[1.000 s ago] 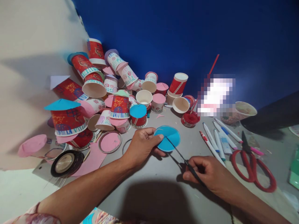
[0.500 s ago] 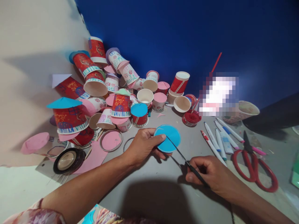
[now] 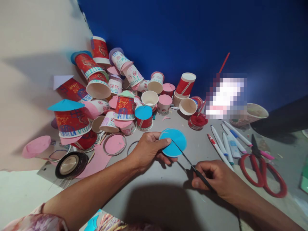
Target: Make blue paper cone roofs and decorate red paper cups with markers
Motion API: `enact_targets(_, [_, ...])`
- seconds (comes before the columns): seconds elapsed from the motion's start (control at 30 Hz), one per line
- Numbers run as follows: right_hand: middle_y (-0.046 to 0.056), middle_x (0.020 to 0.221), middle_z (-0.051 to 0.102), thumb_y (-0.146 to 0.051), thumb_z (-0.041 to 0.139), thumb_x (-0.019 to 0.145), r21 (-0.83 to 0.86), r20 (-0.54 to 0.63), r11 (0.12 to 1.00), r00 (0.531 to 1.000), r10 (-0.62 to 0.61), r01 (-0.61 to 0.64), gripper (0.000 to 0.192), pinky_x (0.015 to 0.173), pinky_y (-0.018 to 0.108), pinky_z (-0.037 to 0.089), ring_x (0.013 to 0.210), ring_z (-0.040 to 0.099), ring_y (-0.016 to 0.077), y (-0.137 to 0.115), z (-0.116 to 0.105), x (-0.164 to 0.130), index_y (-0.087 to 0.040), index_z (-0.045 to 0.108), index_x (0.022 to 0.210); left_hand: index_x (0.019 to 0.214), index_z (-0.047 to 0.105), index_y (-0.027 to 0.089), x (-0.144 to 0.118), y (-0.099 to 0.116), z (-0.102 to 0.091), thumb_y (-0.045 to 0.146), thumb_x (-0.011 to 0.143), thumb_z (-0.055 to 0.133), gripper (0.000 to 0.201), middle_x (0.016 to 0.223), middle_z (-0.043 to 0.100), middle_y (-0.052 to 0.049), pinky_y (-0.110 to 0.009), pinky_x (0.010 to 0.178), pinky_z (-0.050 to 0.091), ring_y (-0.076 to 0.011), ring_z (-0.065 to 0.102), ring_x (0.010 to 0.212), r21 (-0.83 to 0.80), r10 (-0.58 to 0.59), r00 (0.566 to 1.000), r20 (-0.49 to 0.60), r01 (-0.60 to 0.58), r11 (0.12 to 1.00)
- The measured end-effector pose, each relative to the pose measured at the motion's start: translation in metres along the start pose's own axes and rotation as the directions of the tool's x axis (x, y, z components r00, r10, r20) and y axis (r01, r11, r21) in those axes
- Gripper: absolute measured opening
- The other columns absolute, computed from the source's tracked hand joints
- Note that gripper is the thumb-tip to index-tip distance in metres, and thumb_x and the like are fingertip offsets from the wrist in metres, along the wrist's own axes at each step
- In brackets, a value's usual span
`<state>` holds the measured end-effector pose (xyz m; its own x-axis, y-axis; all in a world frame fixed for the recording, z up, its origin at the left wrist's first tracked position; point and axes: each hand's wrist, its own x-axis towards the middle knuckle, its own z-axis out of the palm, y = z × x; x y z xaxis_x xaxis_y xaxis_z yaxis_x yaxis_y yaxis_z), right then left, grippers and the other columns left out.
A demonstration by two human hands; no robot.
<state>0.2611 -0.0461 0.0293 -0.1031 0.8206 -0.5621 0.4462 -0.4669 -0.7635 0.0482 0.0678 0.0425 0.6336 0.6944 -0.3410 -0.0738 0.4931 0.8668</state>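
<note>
The left hand (image 3: 146,150) pinches a blue paper disc (image 3: 173,142) at its left edge, thumb on top and the other fingers (image 3: 168,158) curled underneath, so the disc is held just above the grey bench (image 3: 158,199). The right hand (image 3: 216,179) has its fingers closed around the dark handle of a thin brush (image 3: 190,163), and the brush slants up and left from them until its tip rests on the disc, just beside the left thumb. Beyond the left fingers lies a crowd of paper cups (image 3: 125,107), red ones and white ones, some upright and some tipped over, several capped with blue or pink paper circles (the nearest, a red cup with a blue top (image 3: 143,117), stands just behind the disc). To the left of those fingers lie a pink circle in a ring (image 3: 115,144), a sheet of pink paper (image 3: 97,162) and a black roll of tape (image 3: 71,164). Past the right fingers, a small pot of red paint (image 3: 197,121) sits near the cups, then a row of markers (image 3: 226,144) lying side by side, and further right a pair of red-handled scissors (image 3: 262,168) flat on the bench. A patterned bowl (image 3: 252,113) stands behind the markers against the blue wall (image 3: 192,32).
</note>
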Motion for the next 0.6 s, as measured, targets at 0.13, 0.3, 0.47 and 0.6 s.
enact_targets(0.13, [-0.004,0.057,0.045,-0.06,0.074,0.07,-0.03,-0.017,1.0,1.0,-0.007,0.007,0.045,0.054,0.027,0.024,0.057,0.033,0.0117,0.0016,0.0005,0.0012,-0.019,0.057,0.064,0.089,0.074,0.006,0.0009,0.0002,-0.0006,0.04,0.081,0.075,0.036,0.068,0.074,-0.013,-0.022,0.045,0.056,-0.0191,0.071,0.055,0.014,0.0,1.0,0.0,0.0,1.0])
enact_targets(0.3, [-0.005,0.057,0.044,-0.058,0.073,0.069,-0.039,-0.02,0.999,1.0,-0.002,0.001,0.042,0.053,0.027,0.024,0.057,0.033,0.0115,0.001,0.0007,-0.0004,-0.02,0.054,0.063,0.088,0.074,0.005,0.0016,0.0012,-0.0004,0.039,0.08,0.075,0.035,0.066,0.073,-0.012,-0.022,0.044,0.056,-0.0188,0.071,0.055,0.006,0.001,1.0,-0.007,-0.001,1.0])
enact_targets(0.47, [-0.004,0.059,0.05,-0.055,0.074,0.069,-0.058,-0.049,0.998,0.999,0.0,-0.003,0.042,0.055,0.027,0.027,0.058,0.036,0.012,0.0007,0.0024,0.0011,-0.02,0.052,0.062,0.085,0.073,0.005,0.0007,0.0004,-0.0006,0.038,0.08,0.075,0.033,0.064,0.072,-0.011,-0.021,0.043,0.055,-0.0186,0.07,0.053,0.002,-0.005,1.0,-0.007,0.005,1.0])
enact_targets(0.6, [-0.004,0.06,0.052,-0.05,0.077,0.068,-0.135,-0.109,0.99,0.993,-0.044,0.029,0.042,0.054,0.026,0.026,0.059,0.037,0.0116,-0.0019,0.0036,0.0038,-0.02,0.048,0.061,0.082,0.071,0.007,0.001,0.0026,-0.0023,0.038,0.08,0.077,0.032,0.061,0.07,-0.007,-0.018,0.04,0.051,-0.0164,0.068,0.049,-0.008,-0.004,0.998,-0.058,0.004,1.0])
